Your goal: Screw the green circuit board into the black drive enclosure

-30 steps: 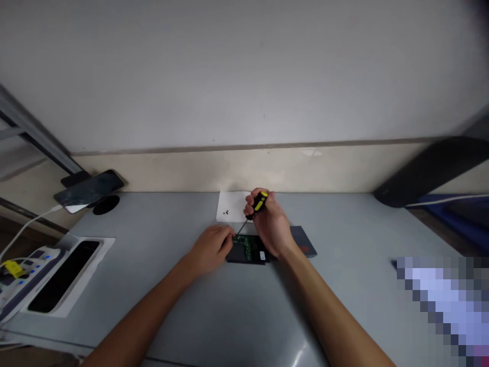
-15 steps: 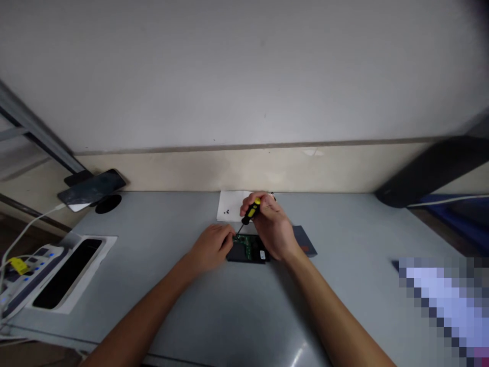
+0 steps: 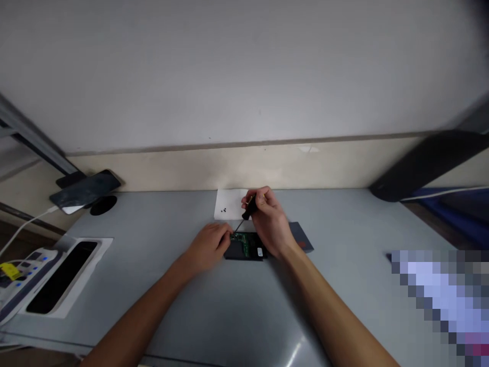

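Observation:
A black device with a green circuit board exposed (image 3: pixel 246 248) lies flat on the grey desk. My right hand (image 3: pixel 270 219) is closed round the black-and-yellow handle of a screwdriver (image 3: pixel 250 208). The screwdriver slants down to the left, its tip at the board's upper left corner. My left hand (image 3: pixel 211 244) has its fingers bent and pressed together on that same corner, beside the tip. Whether a screw sits under the tip is too small to tell. Behind the device lies a white paper (image 3: pixel 226 200) with several small dark screws (image 3: pixel 223 209) on it.
A dark grey flat panel (image 3: pixel 302 237) lies right of the device, partly behind my right hand. On the left are a phone on a stand (image 3: pixel 86 191), a dark-screened phone on white paper (image 3: pixel 63 275) and a power strip (image 3: pixel 32 275). A black cylinder (image 3: pixel 412 171) leans at right.
The screwdriver's handle has turned in my right hand, so less yellow shows. My left hand keeps its place on the device. The whole view has shifted slightly.

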A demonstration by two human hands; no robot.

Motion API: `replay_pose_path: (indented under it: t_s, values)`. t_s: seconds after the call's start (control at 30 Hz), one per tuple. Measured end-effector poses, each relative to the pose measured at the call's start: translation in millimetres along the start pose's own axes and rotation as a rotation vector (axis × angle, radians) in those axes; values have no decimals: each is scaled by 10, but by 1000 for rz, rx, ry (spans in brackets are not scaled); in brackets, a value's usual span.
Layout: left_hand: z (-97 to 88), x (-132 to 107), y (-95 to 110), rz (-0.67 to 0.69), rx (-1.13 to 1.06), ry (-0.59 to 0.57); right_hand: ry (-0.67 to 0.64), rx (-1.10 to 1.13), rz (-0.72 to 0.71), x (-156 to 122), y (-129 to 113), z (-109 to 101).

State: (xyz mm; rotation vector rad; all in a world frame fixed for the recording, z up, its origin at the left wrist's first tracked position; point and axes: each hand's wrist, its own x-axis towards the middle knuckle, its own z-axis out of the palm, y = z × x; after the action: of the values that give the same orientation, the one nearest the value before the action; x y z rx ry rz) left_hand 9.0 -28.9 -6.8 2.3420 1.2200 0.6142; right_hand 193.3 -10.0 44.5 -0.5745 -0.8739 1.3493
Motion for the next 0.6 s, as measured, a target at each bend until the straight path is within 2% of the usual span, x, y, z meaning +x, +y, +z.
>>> replay_pose_path:
  t_s: [0.17,0.43,0.6]
  values:
    - [9,9,-10,4,-6,8,-75,4,88,11,-17,-20]
    - [10,2,-33,-1,-26,20,17,245,26,-21,62,58]
    - [10,2,-41,3,-33,17,-1,139,5,10,83,30]
